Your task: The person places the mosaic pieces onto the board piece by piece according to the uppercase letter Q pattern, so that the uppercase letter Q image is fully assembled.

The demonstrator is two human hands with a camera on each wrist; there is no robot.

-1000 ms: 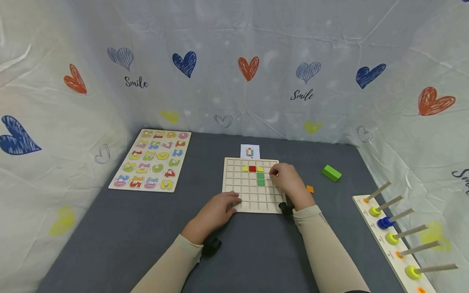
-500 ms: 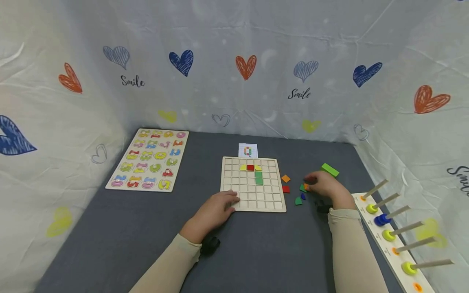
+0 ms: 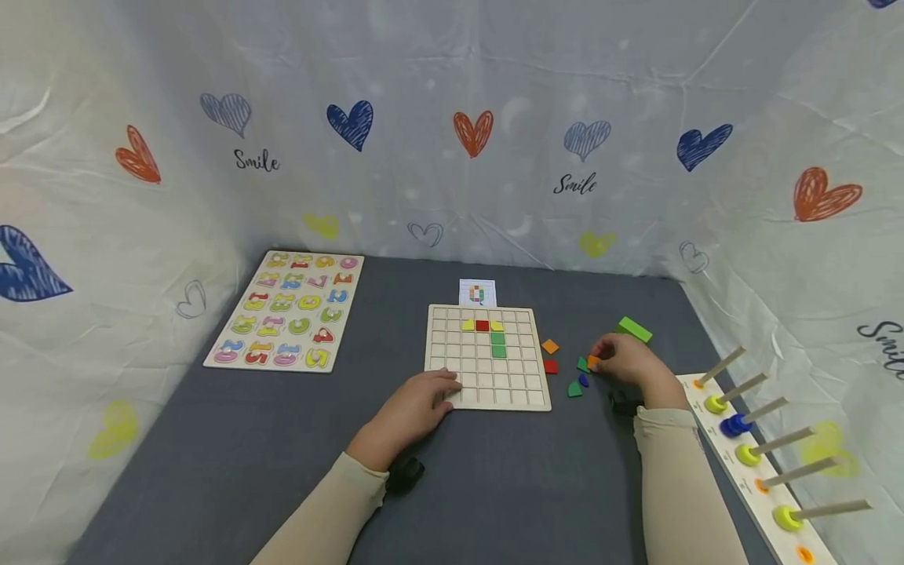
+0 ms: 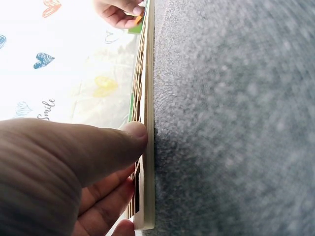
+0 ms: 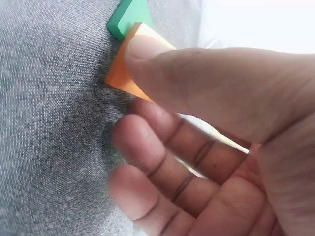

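Observation:
My left hand (image 3: 417, 404) rests on the near left corner of a wooden grid board (image 3: 452, 396). In the left wrist view its thumb (image 4: 135, 135) touches the board's edge and the other fingers lie over the top. Yellow, red (image 3: 482, 326) and green tiles (image 3: 498, 346) sit in squares of the upper grid. Right of the board, my right hand (image 3: 628, 361) pinches an orange tile (image 5: 120, 71), thumb on its face. A green tile (image 5: 133, 17) lies right beside it. Blue (image 3: 583, 380), green (image 3: 575, 389), red (image 3: 550, 366) and orange tiles (image 3: 549, 346) lie loose nearby.
A card with a Q pattern (image 3: 477, 293) lies behind the board. A number puzzle board (image 3: 346, 314) is at the far left. A bright green block (image 3: 634, 329) lies beyond my right hand. A peg stand (image 3: 773, 490) with colored rings runs along the right.
My right hand has moved from the grid board rightward to the loose tiles and now pinches the orange tile. My left hand stays on the board.

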